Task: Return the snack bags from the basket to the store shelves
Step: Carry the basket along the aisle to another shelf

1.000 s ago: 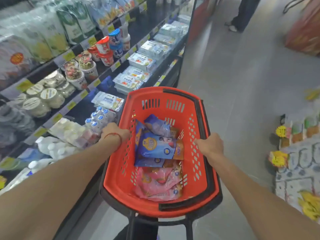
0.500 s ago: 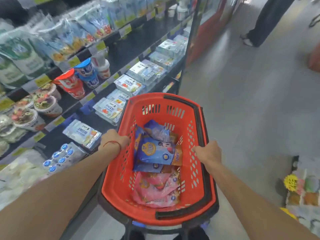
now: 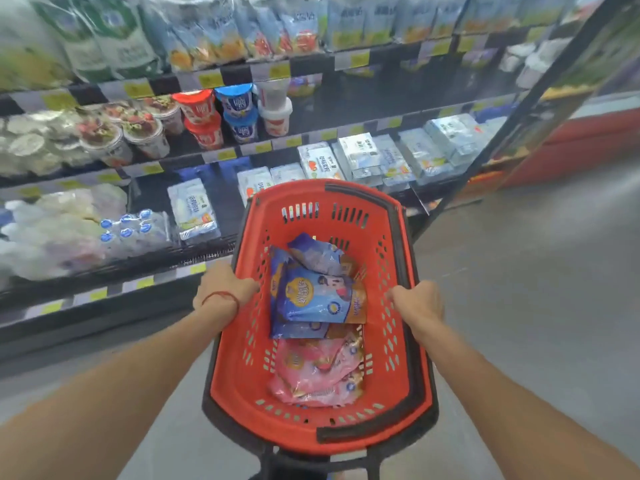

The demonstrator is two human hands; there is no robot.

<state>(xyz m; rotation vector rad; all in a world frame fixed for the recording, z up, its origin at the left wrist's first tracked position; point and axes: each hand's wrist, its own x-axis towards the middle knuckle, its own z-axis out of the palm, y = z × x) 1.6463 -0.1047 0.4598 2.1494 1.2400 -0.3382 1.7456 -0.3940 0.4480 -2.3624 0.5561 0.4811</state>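
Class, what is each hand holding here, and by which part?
Both grip the red plastic basket: left hand on its left rim, right hand on its right rim.

- I counted one red basket (image 3: 391, 344) in front of me.
- Blue snack bags (image 3: 320, 299): I made out three, stacked and overlapping.
- Pink snack bags (image 3: 317, 374): at least two; the pile hid any more.
- I saw two red yogurt cups (image 3: 199, 117), two blue yogurt cups (image 3: 239, 114) and two white tubs (image 3: 275, 105), each pair stacked.
- Two hands: left hand (image 3: 223, 287) and right hand (image 3: 417, 304).
- One red wrist string (image 3: 221, 296).
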